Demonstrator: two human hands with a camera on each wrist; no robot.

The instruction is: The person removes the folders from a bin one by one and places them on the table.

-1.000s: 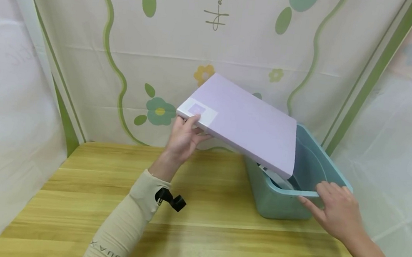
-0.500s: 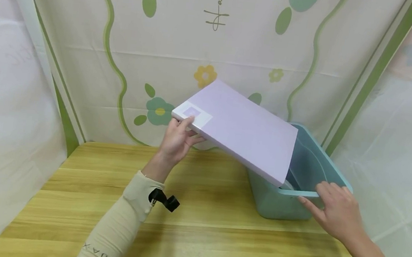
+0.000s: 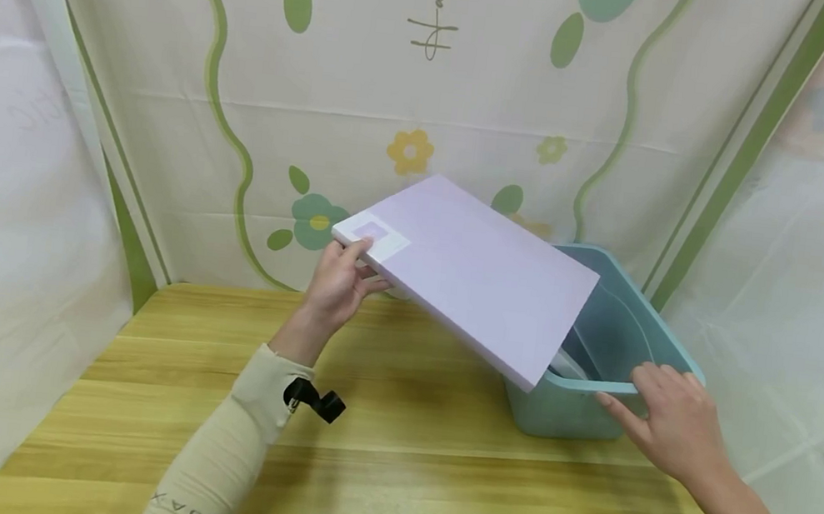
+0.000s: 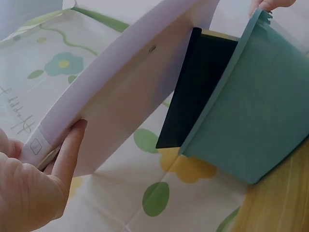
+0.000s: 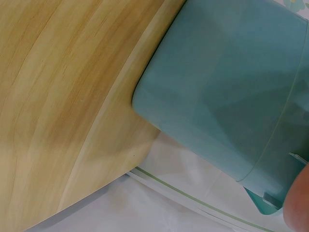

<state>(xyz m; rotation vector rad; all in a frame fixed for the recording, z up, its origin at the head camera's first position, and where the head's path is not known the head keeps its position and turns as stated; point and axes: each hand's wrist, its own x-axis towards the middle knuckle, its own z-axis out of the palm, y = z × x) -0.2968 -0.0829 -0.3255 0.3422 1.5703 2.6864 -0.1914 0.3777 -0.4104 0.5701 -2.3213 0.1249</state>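
A lilac folder (image 3: 486,273) with a white label patch at one corner is held tilted in the air in the head view. My left hand (image 3: 337,283) pinches it by that corner, thumb on top and fingers underneath. In the left wrist view, the fingers of my left hand (image 4: 38,183) lie along its spine and underside. The folder's far end overlaps the left side of a teal plastic bin (image 3: 569,416). My right hand (image 3: 677,419) grips the bin's near rim, fingers over the edge and thumb along the outside.
A whitish object (image 3: 568,364) lies inside the bin, partly covered by the folder. From the left wrist, a flat black panel (image 4: 198,87) sticks out past the bin's rim. The wooden table (image 3: 387,489) meets flower-printed cloth (image 3: 474,96) at the back and sides.
My left hand has drawn the folder left and slightly down, exposing more of the bin's opening. My right hand stays on the rim, and the bin has not moved.
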